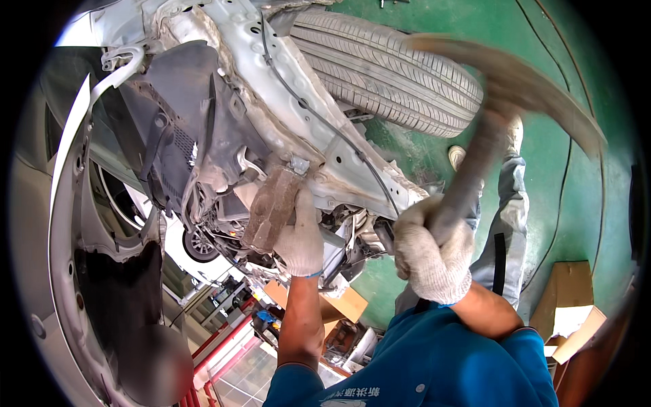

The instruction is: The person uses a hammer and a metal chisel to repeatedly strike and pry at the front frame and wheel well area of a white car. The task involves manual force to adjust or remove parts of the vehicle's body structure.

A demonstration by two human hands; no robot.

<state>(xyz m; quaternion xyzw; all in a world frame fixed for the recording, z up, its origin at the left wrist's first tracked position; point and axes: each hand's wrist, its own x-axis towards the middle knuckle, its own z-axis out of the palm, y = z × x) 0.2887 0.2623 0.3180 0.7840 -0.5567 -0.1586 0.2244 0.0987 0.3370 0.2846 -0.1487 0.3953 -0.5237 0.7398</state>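
Observation:
My left hand [300, 239], in a whitish knit glove, is closed round a worn, rusty brown metal block [272, 207]. The block's far end sits by the inner edge of the car's bare metal body rail [346, 163]; whether they touch I cannot tell. My right hand [434, 251], gloved alike, grips the handle of a pick-like hammer [505, 78]. Its long curved head is raised to the far right of the rail and smeared by motion. Beneath the left hand lie exposed wiring and engine-bay parts [224, 214], partly hidden by the block.
A car tyre [393, 71] stands beyond the rail. A detached-looking fender edge [68, 169] curves along the left. Cables [566, 136] run over the green floor [420, 159]. Cardboard boxes [566, 298] stand at the lower right. My legs and shoes [512, 197] show under the hammer.

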